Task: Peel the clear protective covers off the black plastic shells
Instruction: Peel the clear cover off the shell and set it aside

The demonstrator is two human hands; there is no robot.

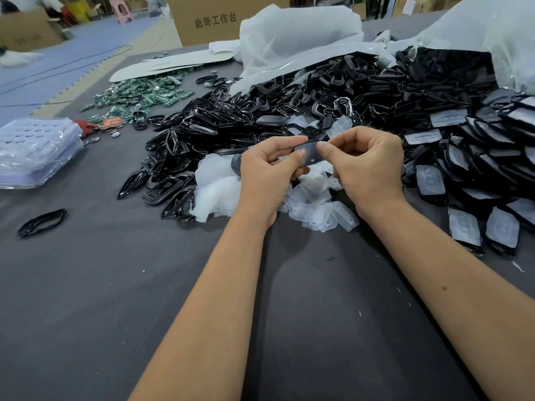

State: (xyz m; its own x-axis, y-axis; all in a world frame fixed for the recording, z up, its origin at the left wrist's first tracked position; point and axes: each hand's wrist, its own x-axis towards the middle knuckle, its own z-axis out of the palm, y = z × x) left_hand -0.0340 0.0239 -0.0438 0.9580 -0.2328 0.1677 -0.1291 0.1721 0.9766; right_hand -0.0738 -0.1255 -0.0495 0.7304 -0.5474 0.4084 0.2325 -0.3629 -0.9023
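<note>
Hands (367, 166) above grey table (86, 285)

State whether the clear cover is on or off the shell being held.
On: the clear cover overlies the black shell pinched between both hands.

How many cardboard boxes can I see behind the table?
2. One large cardboard box with printed characters stands just beyond the table's far edge, near the middle. Another cardboard box sits at the far left on the floor. Others in the blurry background may be hidden.
</note>
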